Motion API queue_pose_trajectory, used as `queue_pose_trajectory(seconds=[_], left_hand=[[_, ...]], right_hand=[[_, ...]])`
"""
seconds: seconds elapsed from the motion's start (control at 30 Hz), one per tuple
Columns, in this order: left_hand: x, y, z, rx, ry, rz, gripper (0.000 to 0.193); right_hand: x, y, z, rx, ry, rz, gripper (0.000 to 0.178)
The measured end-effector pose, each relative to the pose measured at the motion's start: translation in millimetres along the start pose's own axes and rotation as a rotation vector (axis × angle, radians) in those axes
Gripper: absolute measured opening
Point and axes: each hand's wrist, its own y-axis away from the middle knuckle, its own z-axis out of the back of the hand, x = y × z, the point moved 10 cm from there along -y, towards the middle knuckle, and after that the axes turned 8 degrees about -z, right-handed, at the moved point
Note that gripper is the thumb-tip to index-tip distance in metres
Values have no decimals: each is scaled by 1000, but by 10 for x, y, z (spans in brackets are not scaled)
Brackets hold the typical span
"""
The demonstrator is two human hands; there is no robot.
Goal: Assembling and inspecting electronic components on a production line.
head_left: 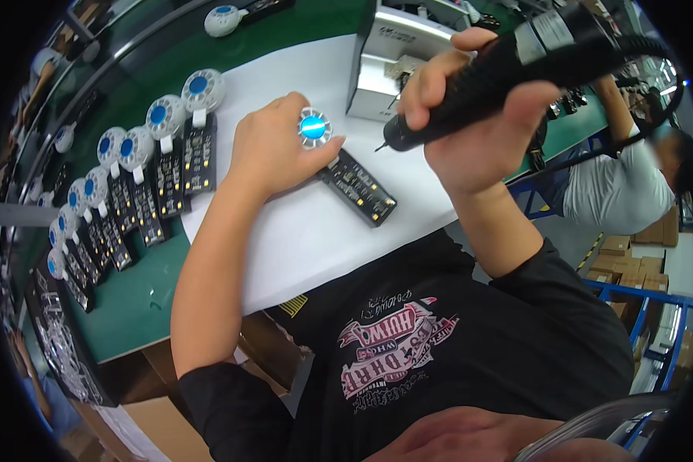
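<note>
On the white sheet (300,258), my left hand (266,146) is closed round a white round head with a blue centre (313,128). A black rectangular circuit-board module (359,187) extends from that head toward me, lying on the sheet. My right hand (477,150) grips a black electric screwdriver (508,69), raised in the air at the right. Its thin bit points down and left, apart from the module. My left palm hides part of the round head's surroundings.
Several similar round-headed modules (162,154) stand in a row on the green table (150,292) at the left. A silver box (369,77) is behind the sheet. Clear plastic parts (65,346) sit at the lower left. A co-worker (616,189) is at the right, near a blue rack (654,296).
</note>
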Motion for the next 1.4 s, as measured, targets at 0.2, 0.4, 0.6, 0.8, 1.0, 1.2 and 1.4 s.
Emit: queue_pose_trajectory(seconds=[0.2, 0.4, 0.6, 0.8, 1.0, 1.2, 1.4], left_hand=[[17, -31, -33, -16, -8, -23, 55], [20, -8, -29, -16, -17, -32, 56], [10, -46, -23, -29, -31, -50, 56], [-91, -46, 15, -69, -69, -137, 56], [-68, -46, 23, -49, -20, -54, 54], [-3, -28, -37, -43, -5, -45, 52], [149, 27, 51, -123, -27, -2, 54]], right_hand=[[-179, 156, -372, 238, -194, -22, 92], [-333, 180, -453, 241, -106, -95, 94], [-364, 157, -496, 317, -223, -88, 94], [-426, 125, -480, 344, -183, -85, 92], [396, -136, 161, 315, -99, 367, 91], [199, -398, 191, 506, -1019, 580, 76], [-6, -90, 183, -100, -288, -128, 77]])
